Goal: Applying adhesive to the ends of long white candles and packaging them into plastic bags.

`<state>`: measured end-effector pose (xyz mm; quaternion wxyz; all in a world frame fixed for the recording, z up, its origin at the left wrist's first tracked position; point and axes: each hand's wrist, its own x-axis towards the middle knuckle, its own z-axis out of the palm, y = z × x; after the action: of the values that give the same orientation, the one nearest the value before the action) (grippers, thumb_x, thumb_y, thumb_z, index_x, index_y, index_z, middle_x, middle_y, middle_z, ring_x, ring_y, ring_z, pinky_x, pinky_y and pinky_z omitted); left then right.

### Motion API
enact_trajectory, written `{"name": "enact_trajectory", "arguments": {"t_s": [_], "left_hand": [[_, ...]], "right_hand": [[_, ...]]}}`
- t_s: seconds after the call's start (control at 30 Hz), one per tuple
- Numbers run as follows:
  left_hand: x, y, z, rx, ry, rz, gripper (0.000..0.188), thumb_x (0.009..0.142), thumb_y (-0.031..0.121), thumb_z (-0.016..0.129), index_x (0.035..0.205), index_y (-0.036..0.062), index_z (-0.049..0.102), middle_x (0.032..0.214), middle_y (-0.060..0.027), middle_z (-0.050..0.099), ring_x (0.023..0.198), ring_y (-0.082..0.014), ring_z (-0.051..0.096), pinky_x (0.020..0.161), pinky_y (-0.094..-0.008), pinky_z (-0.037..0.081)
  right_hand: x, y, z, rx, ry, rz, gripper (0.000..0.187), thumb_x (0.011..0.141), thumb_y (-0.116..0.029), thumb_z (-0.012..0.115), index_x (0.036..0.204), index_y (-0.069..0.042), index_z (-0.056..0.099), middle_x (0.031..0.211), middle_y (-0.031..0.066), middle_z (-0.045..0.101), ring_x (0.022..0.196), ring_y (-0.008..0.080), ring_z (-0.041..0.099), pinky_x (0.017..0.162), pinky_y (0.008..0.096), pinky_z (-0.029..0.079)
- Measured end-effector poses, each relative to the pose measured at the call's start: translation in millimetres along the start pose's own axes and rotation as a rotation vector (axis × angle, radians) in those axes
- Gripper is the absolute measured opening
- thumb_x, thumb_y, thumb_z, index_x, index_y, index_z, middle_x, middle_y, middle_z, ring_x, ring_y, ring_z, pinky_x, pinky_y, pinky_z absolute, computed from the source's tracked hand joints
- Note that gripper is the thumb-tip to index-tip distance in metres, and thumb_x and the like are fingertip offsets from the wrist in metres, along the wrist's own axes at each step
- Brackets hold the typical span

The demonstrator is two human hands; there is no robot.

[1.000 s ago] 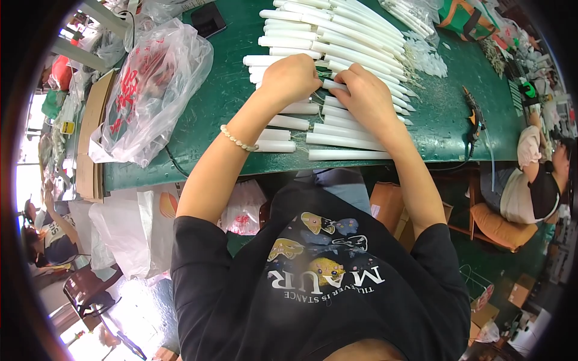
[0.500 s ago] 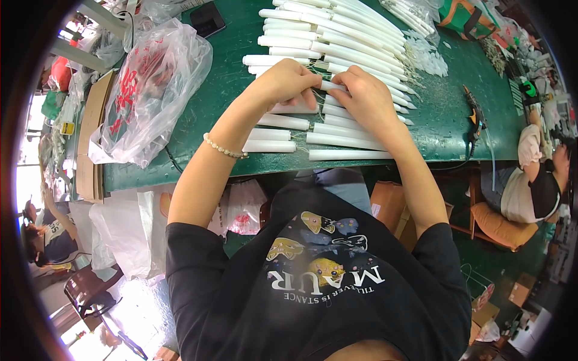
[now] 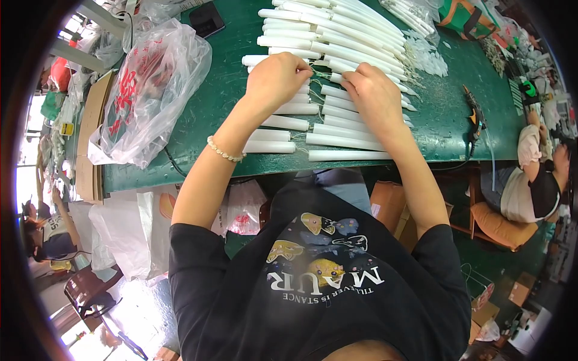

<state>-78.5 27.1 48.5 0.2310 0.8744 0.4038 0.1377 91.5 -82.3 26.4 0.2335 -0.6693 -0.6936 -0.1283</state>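
Note:
White candle-shaped tubes [image 3: 346, 142] lie in rows on the green table, and thin pale wires [image 3: 318, 96] link several of them to shorter white tubes [image 3: 270, 147] on the left. My left hand [image 3: 272, 85] is closed in a pinch by the gap between the rows, on thin wires at its fingertips. My right hand [image 3: 374, 101] is closed around a white candle tube [image 3: 336, 78], whose near end sticks out past the thumb and faces my left hand. The rest of that tube is hidden under the hand. Farther off, joined white candles [image 3: 355, 37] lie side by side.
A clear plastic bag with red print [image 3: 150, 90] sits left on the green table [image 3: 223, 171], near a dark phone [image 3: 206, 20]. Right are small translucent pieces [image 3: 427, 55] and a black-orange glue gun [image 3: 474, 117] with a cord. Other people sit at both sides.
My hands have moved apart: the left a little left, the right slightly right with the candle tube. Wires now show between them. The person at far left has shifted.

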Motion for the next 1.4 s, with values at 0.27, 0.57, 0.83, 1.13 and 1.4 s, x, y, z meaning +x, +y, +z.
{"name": "enact_trajectory", "arguments": {"t_s": [0.27,0.57,0.83,1.13,1.4], "left_hand": [[10,13,17,0.148,-0.011,0.022,0.022,0.083,0.025,0.063,0.093,0.0090,0.074,0.078,-0.0126,0.069,0.073,-0.0290,0.066,0.067,-0.0388,0.052],[9,14,20,0.070,-0.003,-0.041,0.025,0.082,0.026,0.065,0.095,0.0064,0.073,0.076,-0.0131,0.069,0.072,-0.0284,0.066,0.067,-0.0383,0.052],[15,7,19,-0.206,-0.112,-0.074,0.022,0.077,0.024,0.065,0.083,0.0045,0.073,0.071,-0.0148,0.067,0.066,-0.0271,0.065,0.065,-0.0362,0.051],[12,12,12,-0.131,-0.064,-0.075,0.024,0.077,0.025,0.064,0.083,0.0030,0.073,0.069,-0.0148,0.067,0.065,-0.0266,0.064,0.066,-0.0358,0.051],[17,-1,16,-0.270,-0.188,-0.073,0.025,0.078,0.024,0.062,0.086,0.0038,0.074,0.071,-0.0154,0.067,0.067,-0.0273,0.066,0.067,-0.0369,0.052]], "right_hand": [[6,4,3,-0.044,-0.097,0.026,0.013,0.079,-0.018,0.068,0.086,-0.008,0.067,0.081,0.0059,0.060,0.083,0.0253,0.061,0.070,0.0372,0.050],[3,8,7,0.029,-0.067,0.035,0.014,0.079,-0.019,0.068,0.087,-0.006,0.066,0.084,0.0074,0.061,0.083,0.0273,0.061,0.071,0.0385,0.050],[4,6,6,0.048,-0.089,0.050,0.016,0.080,-0.020,0.068,0.089,-0.006,0.065,0.085,0.0080,0.061,0.084,0.0279,0.061,0.072,0.0387,0.049],[3,8,7,0.071,-0.103,0.064,0.016,0.081,-0.019,0.068,0.089,-0.006,0.065,0.086,0.0087,0.062,0.083,0.0292,0.062,0.072,0.0388,0.050],[2,8,8,0.083,-0.073,0.046,0.016,0.080,-0.018,0.068,0.090,-0.006,0.065,0.086,0.0091,0.062,0.081,0.0297,0.062,0.070,0.0389,0.050]]}}
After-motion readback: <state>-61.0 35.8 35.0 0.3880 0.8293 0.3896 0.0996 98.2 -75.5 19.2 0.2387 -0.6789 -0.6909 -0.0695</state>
